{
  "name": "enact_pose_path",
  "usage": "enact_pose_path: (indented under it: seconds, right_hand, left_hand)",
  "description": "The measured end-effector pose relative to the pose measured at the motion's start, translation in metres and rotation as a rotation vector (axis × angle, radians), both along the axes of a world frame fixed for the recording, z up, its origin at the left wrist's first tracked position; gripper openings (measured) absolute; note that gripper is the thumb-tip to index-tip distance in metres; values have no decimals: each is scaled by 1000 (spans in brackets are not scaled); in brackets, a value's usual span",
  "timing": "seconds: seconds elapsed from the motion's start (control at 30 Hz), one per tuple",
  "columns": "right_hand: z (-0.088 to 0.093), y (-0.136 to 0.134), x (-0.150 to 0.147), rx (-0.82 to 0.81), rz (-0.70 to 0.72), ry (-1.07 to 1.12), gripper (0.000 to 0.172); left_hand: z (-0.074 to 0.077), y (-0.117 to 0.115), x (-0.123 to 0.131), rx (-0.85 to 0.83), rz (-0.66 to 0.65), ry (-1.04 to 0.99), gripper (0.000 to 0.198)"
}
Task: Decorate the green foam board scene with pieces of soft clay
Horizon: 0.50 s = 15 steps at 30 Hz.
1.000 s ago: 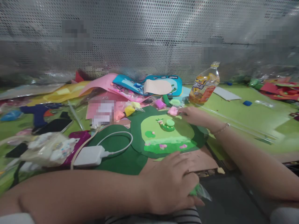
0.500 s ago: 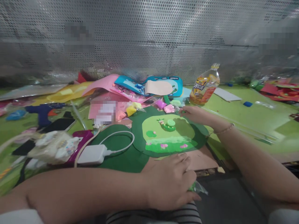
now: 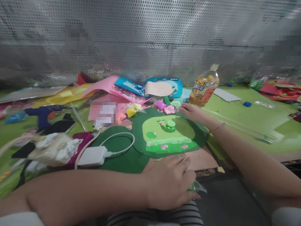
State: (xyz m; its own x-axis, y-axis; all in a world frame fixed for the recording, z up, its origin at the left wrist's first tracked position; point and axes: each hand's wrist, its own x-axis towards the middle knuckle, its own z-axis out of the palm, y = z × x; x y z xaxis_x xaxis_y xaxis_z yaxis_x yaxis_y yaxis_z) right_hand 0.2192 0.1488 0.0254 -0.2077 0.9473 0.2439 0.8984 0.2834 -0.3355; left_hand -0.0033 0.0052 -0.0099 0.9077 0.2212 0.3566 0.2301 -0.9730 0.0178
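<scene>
A dark green felt sheet [image 3: 141, 138] lies in front of me with a light green patch [image 3: 183, 128] and small clay figures [image 3: 168, 125] on it. My left hand [image 3: 170, 182] rests at the near edge, fingers curled over a small plastic bag of green clay [image 3: 196, 186]. My right hand [image 3: 191, 111] reaches to the far edge of the felt, its fingers closed at a pink clay packet [image 3: 169, 109] among several coloured packets. A thin bracelet [image 3: 217, 128] circles that wrist.
A tilted drink bottle [image 3: 204, 86] stands just beyond my right hand. A white charger with cable [image 3: 92, 156], a purple phone case [image 3: 81, 138], a blue glue gun [image 3: 41, 113] and paper sheets crowd the left. A perforated metal wall [image 3: 150, 37] backs the green table [image 3: 246, 116].
My right hand has slid a little further away and to the left, up to the pink clay packet. My left hand has stayed on the green clay bag.
</scene>
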Motion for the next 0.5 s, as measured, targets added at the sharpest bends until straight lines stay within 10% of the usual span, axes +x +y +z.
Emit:
enact_pose_path:
  seconds: [0.5]
  right_hand:
    - [-27,27,3,215,90,256,29]
  left_hand:
    - [0,1,0,-9,0,45,51]
